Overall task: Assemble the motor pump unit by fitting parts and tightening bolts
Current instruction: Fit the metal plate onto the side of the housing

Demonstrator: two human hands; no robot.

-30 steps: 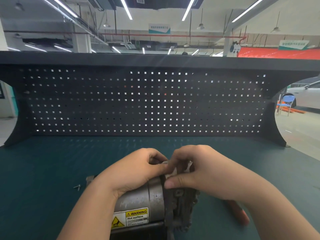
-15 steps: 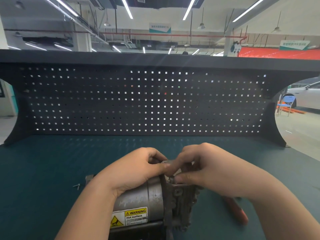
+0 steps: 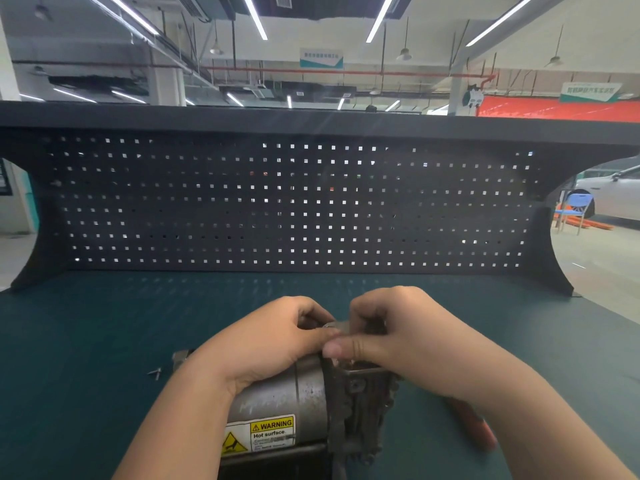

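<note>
Since a moment ago the right hand [image 3: 412, 344] has brought its thumb flat over the top of the pump housing [image 3: 362, 410]. Nearest lies the motor [image 3: 294, 396] with its warning label [image 3: 259, 434], the left hand [image 3: 266, 344] gripping it; both hands pinch a small metal part [image 3: 337, 327], partly hidden. An orange tool [image 3: 474, 424] lies right, loose screws [image 3: 156, 373] left, on the green mat [image 3: 104, 341], before the pegboard [image 3: 311, 202]

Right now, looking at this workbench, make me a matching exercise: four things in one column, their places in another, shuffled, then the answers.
Things:
1. grey metal motor cylinder
2. yellow warning label
3. loose small silver screws
4. red-handled tool

Places:
A. on the green mat, left of the left forearm
B. under the right forearm
C. stuck on the cylinder's near side
D. under the left hand

Pairs: 1-D, 2-C, 3-A, 4-B
</note>
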